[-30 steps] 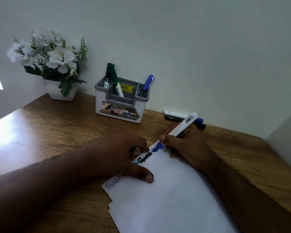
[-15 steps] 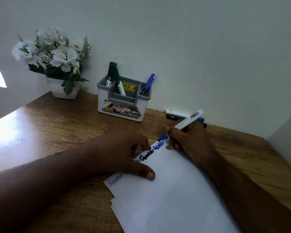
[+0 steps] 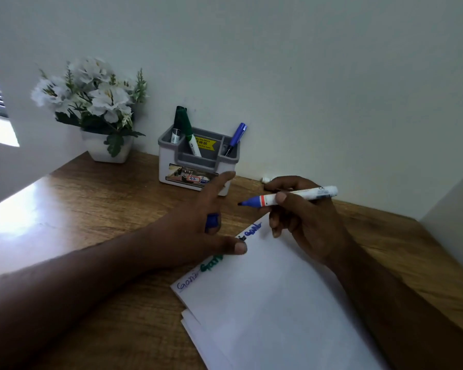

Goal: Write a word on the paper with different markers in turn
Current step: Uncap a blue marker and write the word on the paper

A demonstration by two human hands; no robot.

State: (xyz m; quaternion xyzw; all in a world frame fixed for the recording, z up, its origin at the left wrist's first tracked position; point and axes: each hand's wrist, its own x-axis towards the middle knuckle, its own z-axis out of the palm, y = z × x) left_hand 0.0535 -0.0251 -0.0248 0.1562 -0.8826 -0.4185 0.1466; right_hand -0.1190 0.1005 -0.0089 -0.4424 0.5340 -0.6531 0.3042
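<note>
Gripping the blue marker (image 3: pixel 289 197) between thumb and curled fingers, the right hand (image 3: pixel 302 217) hovers just above the top edge of the paper (image 3: pixel 273 297), at about 3 o'clock from the left hand (image 3: pixel 198 222); the left hand is spread, index finger stretched toward 1 o'clock and thumb reaching toward the sheet's top edge, and it keeps a blue cap (image 3: pixel 212 222) tucked under its curled fingers, though how firmly cannot be told. The marker lies nearly level, its long axis running 9 to 3 o'clock, with the uncapped blue tip pointing toward 9 o'clock at the left hand and the white barcoded end toward 3 o'clock. Along the paper's top edge runs the same word in thin blue, green, black and blue, partly hidden by the left thumb. The sheet tops a small stack on a wooden desk (image 3: pixel 96 209). At 12 o'clock from the left hand a grey-and-white pen holder (image 3: pixel 198 166) stands against the pale wall (image 3: pixel 305 76), holding a green marker (image 3: pixel 189 132), a black marker (image 3: pixel 177 126) and a blue pen (image 3: pixel 235 137); at 10 o'clock sits a white pot of white flowers (image 3: pixel 96 102)
</note>
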